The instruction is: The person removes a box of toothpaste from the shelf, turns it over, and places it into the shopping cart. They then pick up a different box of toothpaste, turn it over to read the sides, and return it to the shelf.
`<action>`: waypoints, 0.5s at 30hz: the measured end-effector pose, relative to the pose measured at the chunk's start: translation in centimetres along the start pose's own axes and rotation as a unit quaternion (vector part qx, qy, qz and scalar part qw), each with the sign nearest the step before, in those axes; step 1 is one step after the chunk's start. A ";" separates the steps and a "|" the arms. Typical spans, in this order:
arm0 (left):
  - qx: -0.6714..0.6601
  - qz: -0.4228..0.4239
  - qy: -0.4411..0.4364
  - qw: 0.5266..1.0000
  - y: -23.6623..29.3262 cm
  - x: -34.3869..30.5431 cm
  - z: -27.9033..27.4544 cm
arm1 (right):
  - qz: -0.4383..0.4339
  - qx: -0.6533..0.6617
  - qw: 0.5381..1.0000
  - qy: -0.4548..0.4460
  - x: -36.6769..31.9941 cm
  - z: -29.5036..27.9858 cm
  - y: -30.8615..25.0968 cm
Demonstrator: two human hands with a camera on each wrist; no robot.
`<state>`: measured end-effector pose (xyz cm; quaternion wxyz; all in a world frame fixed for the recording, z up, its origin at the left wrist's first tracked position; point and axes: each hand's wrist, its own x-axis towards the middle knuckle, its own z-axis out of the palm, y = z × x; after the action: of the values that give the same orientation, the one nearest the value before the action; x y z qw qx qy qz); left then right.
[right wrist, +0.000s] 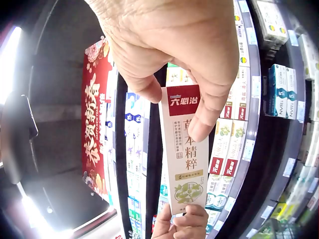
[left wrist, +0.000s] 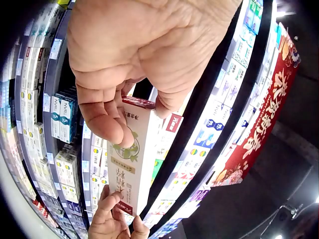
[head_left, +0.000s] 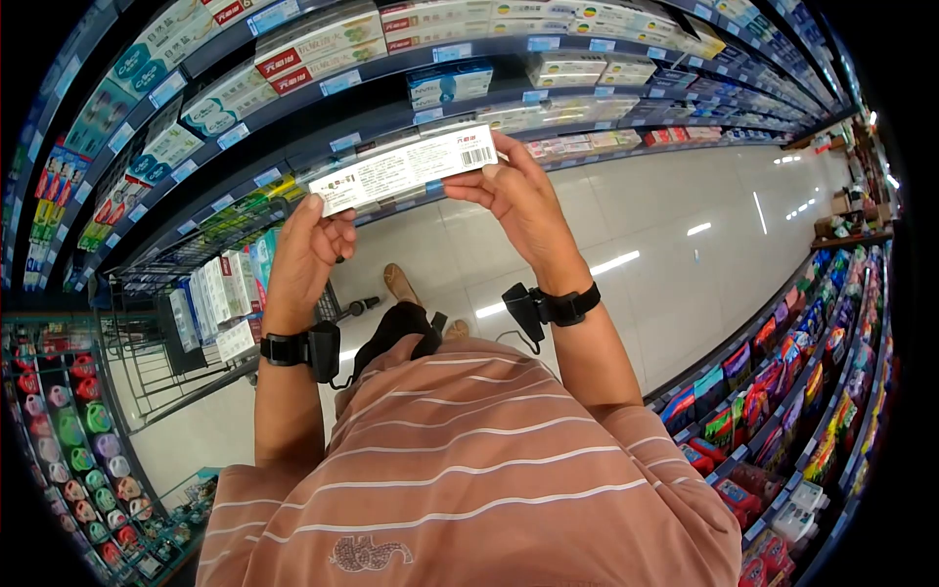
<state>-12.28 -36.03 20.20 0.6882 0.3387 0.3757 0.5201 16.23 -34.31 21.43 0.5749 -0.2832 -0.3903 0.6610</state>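
A long white carton (head_left: 406,168) with small print and a barcode is held level between both hands, in front of the shelves. My left hand (head_left: 305,256) pinches its left end, and my right hand (head_left: 528,201) grips the barcode end between thumb and fingers. The left wrist view has the carton (left wrist: 130,164) with its green plant picture and red ends, the left hand (left wrist: 134,59) at the near end and the right hand (left wrist: 117,219) at the far one. In the right wrist view the front of the carton (right wrist: 183,149) shows, under the right hand (right wrist: 174,50), with left fingers (right wrist: 182,224) at its far end.
Shelves of boxed goods (head_left: 318,44) curve across the front. A black wire cart (head_left: 147,362) holding several boxes (head_left: 223,289) stands at left. Shelves of colourful packs (head_left: 773,382) line the right side, bottles (head_left: 83,421) the lower left. Pale tiled floor (head_left: 626,230) lies between.
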 end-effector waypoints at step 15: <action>0.018 -0.055 0.011 0.998 -2.7 1.3 -1.1 | 0.059 0.010 0.998 0.036 0.1 -2.9 2.6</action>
<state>-11.79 -35.31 17.12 0.7052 0.3245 0.4108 0.4781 17.16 -33.76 17.69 0.5514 -0.3241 -0.3451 0.6869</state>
